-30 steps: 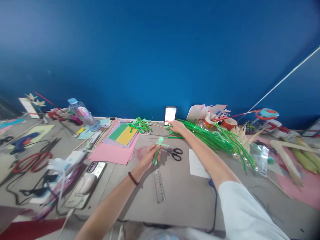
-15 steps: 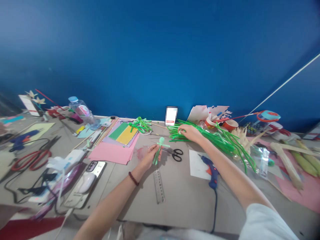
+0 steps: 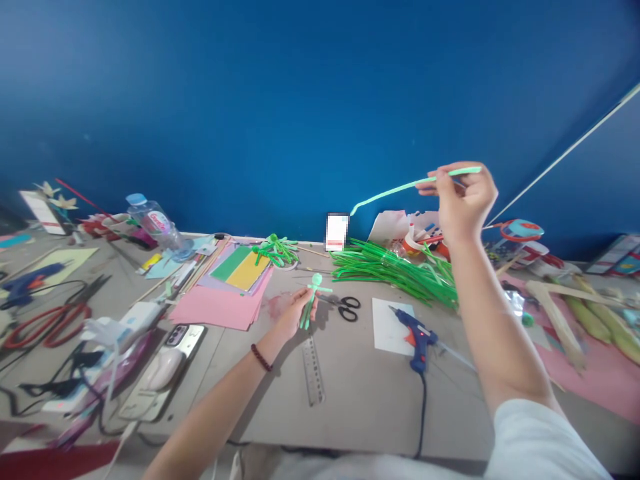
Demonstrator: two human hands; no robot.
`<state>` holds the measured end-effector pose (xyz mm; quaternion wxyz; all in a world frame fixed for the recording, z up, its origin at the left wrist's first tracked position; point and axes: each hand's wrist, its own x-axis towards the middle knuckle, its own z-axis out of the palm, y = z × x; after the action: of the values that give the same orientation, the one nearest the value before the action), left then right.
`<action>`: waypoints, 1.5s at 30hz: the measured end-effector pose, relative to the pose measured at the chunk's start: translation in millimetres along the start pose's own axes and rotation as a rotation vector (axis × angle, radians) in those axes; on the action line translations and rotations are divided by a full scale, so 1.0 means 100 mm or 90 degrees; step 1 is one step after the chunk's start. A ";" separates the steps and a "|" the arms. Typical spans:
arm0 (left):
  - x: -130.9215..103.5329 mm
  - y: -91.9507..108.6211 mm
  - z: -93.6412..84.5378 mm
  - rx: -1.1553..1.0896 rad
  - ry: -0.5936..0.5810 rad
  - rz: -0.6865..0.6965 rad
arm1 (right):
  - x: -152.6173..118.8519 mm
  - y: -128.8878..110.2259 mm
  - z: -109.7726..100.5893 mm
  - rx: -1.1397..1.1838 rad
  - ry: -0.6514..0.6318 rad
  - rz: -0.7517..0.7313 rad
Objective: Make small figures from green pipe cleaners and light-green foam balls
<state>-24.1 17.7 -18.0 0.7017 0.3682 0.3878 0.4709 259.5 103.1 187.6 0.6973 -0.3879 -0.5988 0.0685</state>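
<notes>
Between the fingers of my left hand [image 3: 296, 313] is a small light-green pipe cleaner figure [image 3: 318, 285] with a round head, arms and legs. High on the right, my right hand [image 3: 467, 197] pinches one long light-green pipe cleaner [image 3: 395, 192], whose far end bends down toward the wall. Below it lies a bundle of green pipe cleaners [image 3: 385, 270] on the table. Black-handled scissors [image 3: 349, 309] rest just right of my left hand, their blades partly hidden behind it. A clear ruler [image 3: 313, 373] lies beneath that hand.
A blue glue gun [image 3: 420, 340] sits on white paper [image 3: 383, 327], its cord running to the front edge. Pink sheets [image 3: 215, 307], a phone [image 3: 163, 373], a tilted bottle [image 3: 157, 223] and red-handled scissors [image 3: 50, 327] lie leftward. Corn husks [image 3: 607, 317] are at right.
My right hand has risen from the green bundle, up and to the right, drawing out one long pipe cleaner. My left hand keeps the figure in nearly the same place.
</notes>
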 end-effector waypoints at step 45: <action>-0.02 -0.04 0.01 -0.082 -0.063 -0.018 | -2.53 -0.08 -1.11 -0.715 -0.464 0.609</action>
<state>-21.9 14.3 -20.7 0.7486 0.3399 0.3267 0.4662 286.1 -95.6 -2.9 0.0566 -0.8459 -0.5024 0.1699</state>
